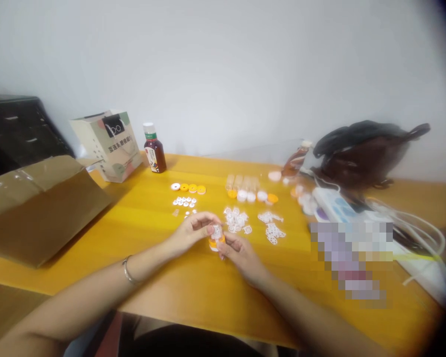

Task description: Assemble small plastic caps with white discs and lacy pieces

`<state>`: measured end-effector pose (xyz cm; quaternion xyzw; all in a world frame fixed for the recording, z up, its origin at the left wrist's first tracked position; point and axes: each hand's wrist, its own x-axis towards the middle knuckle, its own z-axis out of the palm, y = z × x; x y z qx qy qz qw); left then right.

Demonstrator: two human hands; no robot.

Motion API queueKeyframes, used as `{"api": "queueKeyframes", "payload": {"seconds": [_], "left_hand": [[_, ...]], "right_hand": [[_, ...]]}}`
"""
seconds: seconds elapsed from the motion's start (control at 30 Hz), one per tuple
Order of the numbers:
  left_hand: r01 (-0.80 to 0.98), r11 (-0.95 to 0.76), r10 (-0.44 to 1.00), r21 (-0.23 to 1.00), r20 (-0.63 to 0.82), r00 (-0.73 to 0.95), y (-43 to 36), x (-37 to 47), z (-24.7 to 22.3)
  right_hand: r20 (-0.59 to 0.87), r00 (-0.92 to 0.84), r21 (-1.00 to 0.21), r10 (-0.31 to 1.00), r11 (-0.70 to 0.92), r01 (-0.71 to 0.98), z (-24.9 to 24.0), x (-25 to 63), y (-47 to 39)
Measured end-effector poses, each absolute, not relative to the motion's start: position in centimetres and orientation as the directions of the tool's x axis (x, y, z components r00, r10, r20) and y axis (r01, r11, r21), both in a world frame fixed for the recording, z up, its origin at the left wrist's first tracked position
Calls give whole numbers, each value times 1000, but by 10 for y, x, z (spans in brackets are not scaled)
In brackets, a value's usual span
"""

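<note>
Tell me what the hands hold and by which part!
The left hand holds the pale top of a small orange-and-white round piece; the right hand grips its right side.

Yellow table (193, 277), bottle (155, 156), white pieces (235, 219), cardboard box (48, 203)

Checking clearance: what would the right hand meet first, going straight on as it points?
The right hand would first push against the orange-and-white piece at its fingertips, then probably the left hand just beyond; exact depth is unclear.
</note>
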<state>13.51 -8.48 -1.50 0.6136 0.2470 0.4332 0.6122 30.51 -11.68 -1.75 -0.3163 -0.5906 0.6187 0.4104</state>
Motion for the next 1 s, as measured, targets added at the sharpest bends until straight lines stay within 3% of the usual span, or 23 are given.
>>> {"api": "queueKeyframes", "payload": {"seconds": [0.23,0.4,0.53,1.0], "left_hand": [[-150,-203,661,968,249,708,-78,128,-10],[-214,-26,641,976,181,746,-83,132,-10],[-178,44,627,983,111,771,-85,131,-10],[-145,-55,782,988,134,609,-96,145,-12]], "right_hand": [[63,-499,-962,865,-81,-262,-24,309,-111],[-19,-558,-887,829,-272,-374,-28,305,-115],[-59,-606,-861,793,-347,-371,-25,305,-117],[53,-429,-975,902,-46,-217,-37,299,-118]]}}
